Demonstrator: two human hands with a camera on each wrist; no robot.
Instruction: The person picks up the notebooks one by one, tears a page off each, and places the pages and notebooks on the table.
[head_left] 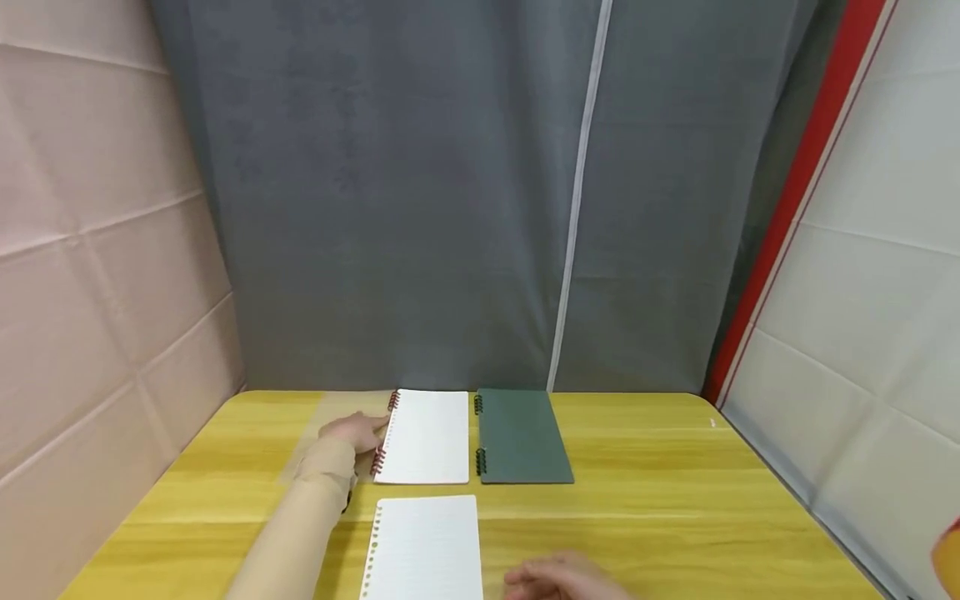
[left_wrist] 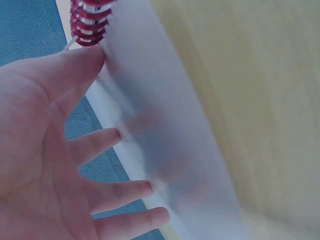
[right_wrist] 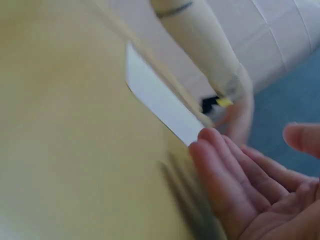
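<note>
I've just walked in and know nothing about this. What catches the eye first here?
On the yellow wooden table, an open red-spiral notebook lies beside a closed dark green notebook near the far edge. The left hand, fingers spread, rests by the red spiral and its translucent cover. A loose punched sheet lies nearer, with the right hand open just right of it.

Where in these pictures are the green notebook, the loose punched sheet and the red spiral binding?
Green notebook [head_left: 525, 437]: head view, middle of its closed cover.
Loose punched sheet [head_left: 426, 546]: head view, centre of the white page lying nearest the person.
Red spiral binding [left_wrist: 90, 22]: left wrist view, on the coils just above the fingertip.
</note>
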